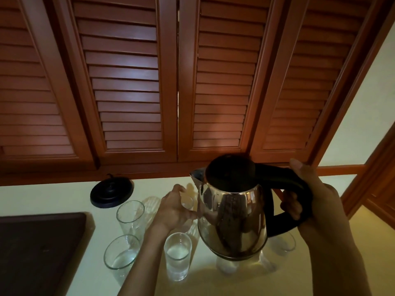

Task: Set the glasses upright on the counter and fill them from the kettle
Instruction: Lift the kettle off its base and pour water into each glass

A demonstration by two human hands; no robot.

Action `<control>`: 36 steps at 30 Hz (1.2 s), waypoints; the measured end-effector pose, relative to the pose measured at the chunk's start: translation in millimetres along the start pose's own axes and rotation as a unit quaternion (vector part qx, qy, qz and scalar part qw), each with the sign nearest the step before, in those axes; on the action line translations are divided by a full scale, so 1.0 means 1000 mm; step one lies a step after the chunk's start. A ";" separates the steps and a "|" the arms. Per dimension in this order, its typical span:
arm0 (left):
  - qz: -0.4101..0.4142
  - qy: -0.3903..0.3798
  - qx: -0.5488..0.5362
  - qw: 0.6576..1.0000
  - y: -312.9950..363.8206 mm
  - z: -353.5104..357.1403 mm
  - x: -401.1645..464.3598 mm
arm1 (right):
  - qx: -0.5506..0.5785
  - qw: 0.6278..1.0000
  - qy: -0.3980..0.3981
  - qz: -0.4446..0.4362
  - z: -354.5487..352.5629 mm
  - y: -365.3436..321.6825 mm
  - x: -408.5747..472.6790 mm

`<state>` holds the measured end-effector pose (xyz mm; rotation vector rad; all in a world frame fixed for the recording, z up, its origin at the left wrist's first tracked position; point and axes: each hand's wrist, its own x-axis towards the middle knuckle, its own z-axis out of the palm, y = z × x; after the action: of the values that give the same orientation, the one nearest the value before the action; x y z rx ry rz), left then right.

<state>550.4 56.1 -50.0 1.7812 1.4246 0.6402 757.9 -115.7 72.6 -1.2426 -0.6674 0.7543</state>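
Observation:
My right hand (314,201) grips the black handle of a steel kettle (233,218), held in the air over the pale counter (64,195) with its spout to the left. My left hand (173,208) is wrapped around a clear glass (188,201) just left of the kettle. In front stands an upright glass with water (177,253). Two more upright glasses are at the left: a tall one (130,214) and a nearer one (120,253) with a little water. Other glasses lie partly hidden under the kettle (227,265) and at its right (284,242).
The kettle's round black base (111,192) sits at the back left of the counter. A dark flat tray (40,248) covers the near left. Brown louvred shutters (132,82) rise behind the counter, and a wooden frame (372,184) stands at the right.

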 end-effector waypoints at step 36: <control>0.027 0.065 -0.340 0.938 -0.106 -0.101 -0.049 | 0.057 0.991 -0.119 0.035 0.074 0.020 0.003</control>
<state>398.4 43.9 -72.0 1.2425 1.0499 1.1371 698.4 -67.8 68.0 -1.0852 -0.7677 0.9959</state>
